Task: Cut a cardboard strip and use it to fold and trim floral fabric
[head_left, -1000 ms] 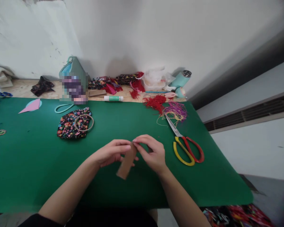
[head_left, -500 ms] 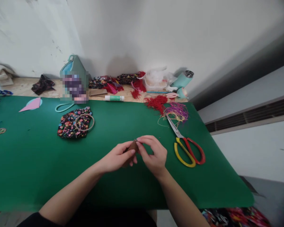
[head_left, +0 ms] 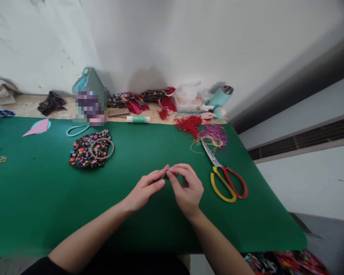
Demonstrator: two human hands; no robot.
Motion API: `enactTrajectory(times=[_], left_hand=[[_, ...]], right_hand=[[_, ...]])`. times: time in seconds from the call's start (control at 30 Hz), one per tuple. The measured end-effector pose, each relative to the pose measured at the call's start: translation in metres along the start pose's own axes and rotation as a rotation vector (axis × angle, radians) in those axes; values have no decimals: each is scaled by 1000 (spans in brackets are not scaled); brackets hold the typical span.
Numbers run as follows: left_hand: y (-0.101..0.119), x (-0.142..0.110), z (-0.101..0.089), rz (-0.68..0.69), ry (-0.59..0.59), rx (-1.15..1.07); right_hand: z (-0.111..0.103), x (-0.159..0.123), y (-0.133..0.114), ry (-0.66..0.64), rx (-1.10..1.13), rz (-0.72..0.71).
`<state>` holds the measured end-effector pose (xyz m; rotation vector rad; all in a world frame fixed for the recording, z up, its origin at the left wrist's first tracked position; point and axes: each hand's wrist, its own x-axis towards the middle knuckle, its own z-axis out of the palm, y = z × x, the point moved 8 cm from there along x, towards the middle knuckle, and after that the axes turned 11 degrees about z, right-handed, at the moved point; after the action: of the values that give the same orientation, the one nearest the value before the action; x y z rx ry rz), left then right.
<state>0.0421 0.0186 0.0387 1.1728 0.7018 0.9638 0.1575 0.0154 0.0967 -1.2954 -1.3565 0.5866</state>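
Note:
My left hand and my right hand meet fingertip to fingertip low over the green mat. Both pinch a small brown cardboard strip. Only a thin edge of it shows between the fingers; the rest is hidden behind my left hand. The fingers of both hands are curled and pressed together. Scissors with one yellow and one red handle lie just right of my right hand.
A floral fabric piece with a wooden ring lies at mid left. Red threads and purple-yellow threads sit behind the scissors. A glue stick, teal bag, a teal bottle and fabric scraps line the wall.
The cardboard strip, hanging down in full view a second ago, has been turned up between my fingers and is now almost hidden. My hands shifted slightly away from me.

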Motion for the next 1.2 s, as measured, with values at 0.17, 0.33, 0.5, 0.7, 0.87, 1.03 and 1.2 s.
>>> enactTrajectory(times=[0.17,0.33,0.5,0.7,0.87,1.03,1.2], left_hand=[[3,0,-5,52,84,80],[12,3,-6,129,120,174],[10,2,-8,162,131,264],[13,3,-12,166,161,250],[5,3,-10,104,157,93],[1,2,-5,76,140,22],[4,2,-4,122,130,78]], right_hand=[[5,-1,20,-40,168,216],[10,-3,34,-44,295,367],[13,-4,37,-42,325,401],[12,-6,26,-56,205,261],[12,-7,23,-66,190,218],[11,-4,26,-42,284,268],[13,-6,26,-52,261,255]])
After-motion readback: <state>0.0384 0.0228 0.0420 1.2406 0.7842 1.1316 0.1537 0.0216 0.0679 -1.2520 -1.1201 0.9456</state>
